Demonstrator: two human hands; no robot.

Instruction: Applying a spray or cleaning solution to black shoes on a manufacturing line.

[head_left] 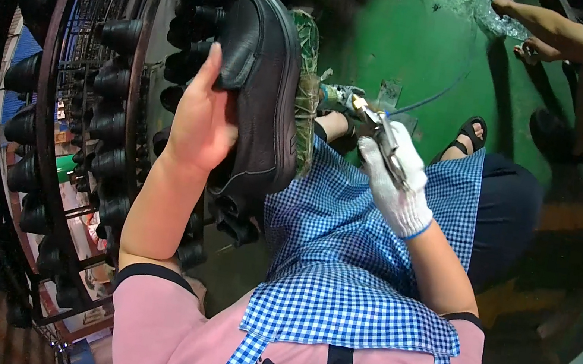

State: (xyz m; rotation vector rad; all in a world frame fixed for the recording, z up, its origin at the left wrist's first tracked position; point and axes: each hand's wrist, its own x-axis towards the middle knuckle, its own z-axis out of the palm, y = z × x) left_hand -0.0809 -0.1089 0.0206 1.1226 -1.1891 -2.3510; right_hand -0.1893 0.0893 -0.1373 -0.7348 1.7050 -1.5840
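Head view: my bare left grip (202, 127) grasps the black leather-look slip-on shoe (268, 96), left of the silver metal gun (387, 134) my white-gloved right grip (398, 183) clasps; I'd steady the shoe before aiming.

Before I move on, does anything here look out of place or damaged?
Crumpled clear plastic lies on the green floor near another person's hand, looking stray, though possibly in use. The green wrapped piece beside the black shoe has ragged edges.

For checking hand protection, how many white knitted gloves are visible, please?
1: the white knitted glove on the right hand. The left hand is bare. Others may be hidden.
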